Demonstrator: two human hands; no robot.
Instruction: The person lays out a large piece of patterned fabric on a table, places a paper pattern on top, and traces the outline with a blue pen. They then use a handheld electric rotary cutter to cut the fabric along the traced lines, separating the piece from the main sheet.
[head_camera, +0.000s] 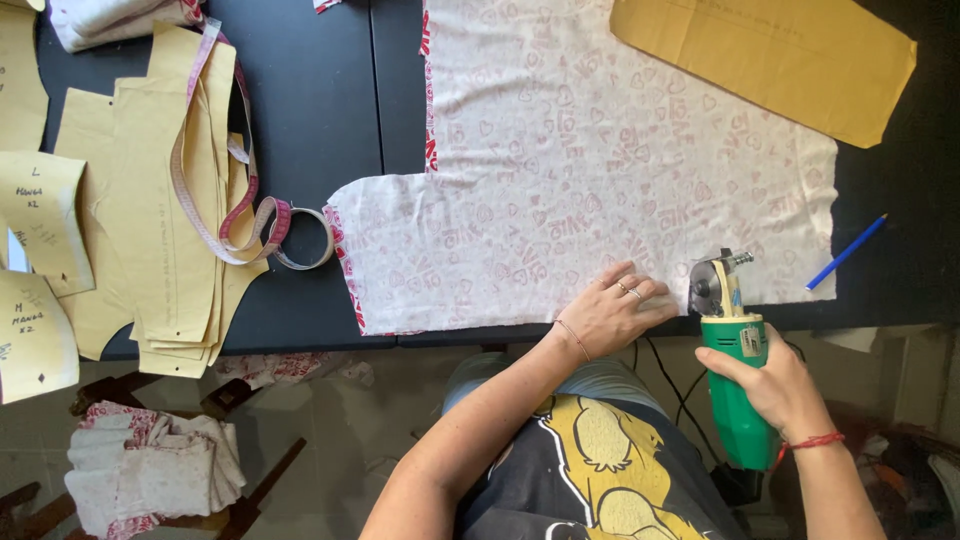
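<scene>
Rotary cutter (733, 350): green body, blade mostly hidden behind its guard, apparently at the fabric (600, 180) edge. Right hand (775, 385) wrapped around the handle; left hand (612, 312) flat, fingers spread, pressing cloth just beside (table (310, 100) black).

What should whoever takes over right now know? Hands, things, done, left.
Left hand: flat on the fabric at its near edge, pressing it to the table.
Right hand: gripping the green cutter, blade at the fabric's near right edge.
Done: fabric spread, left side already cut to a stepped outline.
Left: the right edge looks uncut. Paper pattern lies on the far corner, pencil right of it.
</scene>
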